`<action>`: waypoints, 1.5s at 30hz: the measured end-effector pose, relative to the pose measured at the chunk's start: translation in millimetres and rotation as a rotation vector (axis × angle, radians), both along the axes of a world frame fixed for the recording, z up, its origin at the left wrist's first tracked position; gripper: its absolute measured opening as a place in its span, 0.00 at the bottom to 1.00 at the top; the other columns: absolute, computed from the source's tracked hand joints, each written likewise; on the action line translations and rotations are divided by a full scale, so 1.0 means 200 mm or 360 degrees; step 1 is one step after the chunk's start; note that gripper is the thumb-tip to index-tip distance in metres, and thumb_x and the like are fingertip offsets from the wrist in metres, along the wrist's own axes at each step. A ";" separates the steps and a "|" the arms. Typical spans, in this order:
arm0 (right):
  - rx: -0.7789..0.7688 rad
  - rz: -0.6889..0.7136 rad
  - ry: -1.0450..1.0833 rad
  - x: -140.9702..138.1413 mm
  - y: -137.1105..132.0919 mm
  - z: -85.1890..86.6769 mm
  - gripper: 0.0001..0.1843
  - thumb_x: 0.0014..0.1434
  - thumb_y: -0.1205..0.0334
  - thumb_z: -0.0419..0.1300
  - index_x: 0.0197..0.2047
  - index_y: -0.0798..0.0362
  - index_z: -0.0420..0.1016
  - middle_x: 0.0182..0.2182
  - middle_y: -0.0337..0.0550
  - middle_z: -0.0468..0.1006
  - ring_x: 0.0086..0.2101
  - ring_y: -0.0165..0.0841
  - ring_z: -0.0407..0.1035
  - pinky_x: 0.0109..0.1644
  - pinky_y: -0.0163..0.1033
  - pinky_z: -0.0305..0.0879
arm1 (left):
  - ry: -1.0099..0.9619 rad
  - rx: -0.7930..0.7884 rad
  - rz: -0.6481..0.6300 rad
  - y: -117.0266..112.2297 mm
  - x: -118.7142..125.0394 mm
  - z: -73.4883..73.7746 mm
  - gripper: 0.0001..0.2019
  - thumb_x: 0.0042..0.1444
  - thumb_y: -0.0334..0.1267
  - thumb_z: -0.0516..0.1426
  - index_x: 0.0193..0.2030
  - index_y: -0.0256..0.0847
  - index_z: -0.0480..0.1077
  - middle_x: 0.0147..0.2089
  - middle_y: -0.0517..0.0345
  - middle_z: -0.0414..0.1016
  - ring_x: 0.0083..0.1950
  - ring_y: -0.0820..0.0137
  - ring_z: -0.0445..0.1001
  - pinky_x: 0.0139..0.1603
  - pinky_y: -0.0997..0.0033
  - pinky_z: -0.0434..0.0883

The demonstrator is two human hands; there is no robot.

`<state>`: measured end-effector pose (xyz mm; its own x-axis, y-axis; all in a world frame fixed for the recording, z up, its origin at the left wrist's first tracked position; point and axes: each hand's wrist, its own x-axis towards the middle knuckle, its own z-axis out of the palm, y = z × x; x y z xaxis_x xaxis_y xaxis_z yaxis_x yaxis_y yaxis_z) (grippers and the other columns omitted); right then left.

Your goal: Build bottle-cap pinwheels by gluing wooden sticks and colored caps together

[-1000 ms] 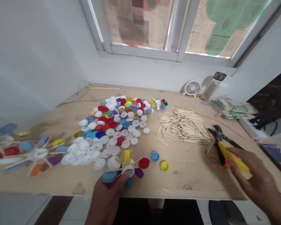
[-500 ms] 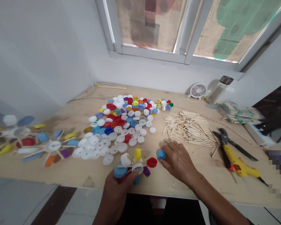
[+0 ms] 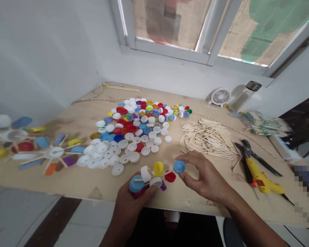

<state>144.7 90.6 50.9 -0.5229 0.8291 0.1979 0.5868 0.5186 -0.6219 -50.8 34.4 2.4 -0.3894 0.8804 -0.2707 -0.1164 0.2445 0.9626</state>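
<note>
Head view: I have the right hand [image 3: 206, 176] raising a blue bottle cap [image 3: 179, 167] off the surface [image 3: 170, 200], pinched in its fingers, just beside the stick-and-cap wheel [image 3: 158, 168] gripped by the left hand [image 3: 134, 200].

I saw a plywood desk [image 3: 77, 125] carrying a broad heap of plastic bottle caps [image 3: 134, 133] in many colours, the white ones spread toward the front, with a loose pile of wooden craft sticks [image 3: 208, 139] to its right. Spoked cap-and-stick wheels [image 3: 54, 152] lay at the left and yellow-handled pliers [image 3: 254, 175] at the right. A small white fan [image 3: 220, 96] and a clear bottle [image 3: 243, 97] stood along the back, near a wrapped bundle of sticks [image 3: 267, 124].
</note>
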 end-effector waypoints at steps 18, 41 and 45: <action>0.0000 0.0209 -0.0105 -0.06 0.02 0.01 0.13 0.59 0.64 0.59 0.48 0.53 0.72 0.40 0.43 0.78 0.41 0.36 0.70 0.49 0.44 0.61 | -0.0001 0.0078 -0.0202 0.00 -0.02 -0.01 0.12 0.35 0.40 0.67 0.31 0.43 0.78 0.29 0.57 0.82 0.33 0.60 0.78 0.38 0.64 0.74; -0.0001 0.0251 -0.0054 -0.04 0.01 -0.02 0.11 0.57 0.65 0.61 0.45 0.51 0.74 0.40 0.41 0.78 0.43 0.36 0.69 0.50 0.43 0.58 | -0.0060 0.0065 -0.0292 -0.01 -0.01 -0.01 0.11 0.35 0.39 0.68 0.29 0.42 0.78 0.30 0.57 0.82 0.33 0.59 0.77 0.39 0.65 0.72; -0.0031 0.0254 -0.0068 -0.04 0.00 -0.03 0.11 0.57 0.65 0.62 0.45 0.51 0.74 0.39 0.40 0.79 0.41 0.36 0.70 0.50 0.43 0.59 | -0.0015 0.0050 -0.0274 -0.01 0.00 0.01 0.11 0.36 0.40 0.67 0.29 0.42 0.78 0.30 0.55 0.82 0.34 0.58 0.77 0.41 0.63 0.72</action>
